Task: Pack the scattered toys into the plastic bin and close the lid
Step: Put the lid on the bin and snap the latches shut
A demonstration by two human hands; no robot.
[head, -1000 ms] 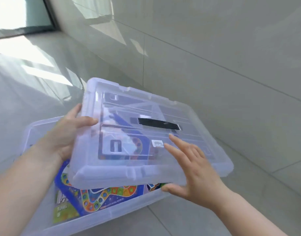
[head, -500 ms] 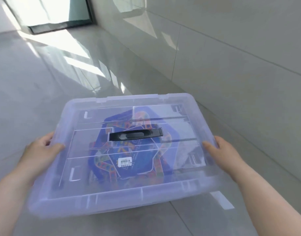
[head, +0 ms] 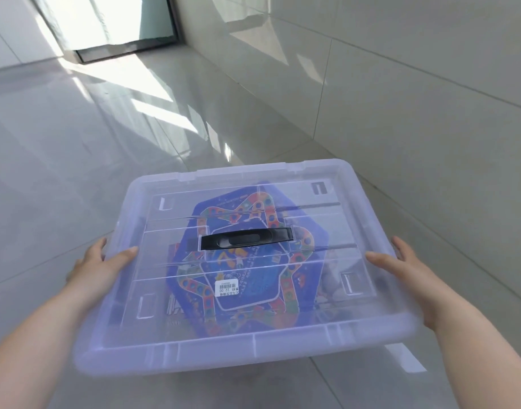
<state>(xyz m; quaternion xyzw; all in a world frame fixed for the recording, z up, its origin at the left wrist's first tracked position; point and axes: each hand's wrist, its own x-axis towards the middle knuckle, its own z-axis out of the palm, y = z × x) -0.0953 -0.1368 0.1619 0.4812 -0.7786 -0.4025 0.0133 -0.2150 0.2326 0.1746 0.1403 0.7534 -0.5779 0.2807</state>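
The clear lid [head: 321, 231] with its black handle [head: 246, 241] lies flat over the plastic bin [head: 120, 315] on the tiled floor [head: 76, 160] — a blue game board [head: 253, 287] with a coloured track shows inside — while the left hand [head: 97, 268] and right hand [head: 402, 268] each pinch a side rim, thumb on top.

Bare left hand [head: 97, 268], bare right hand [head: 408, 271]
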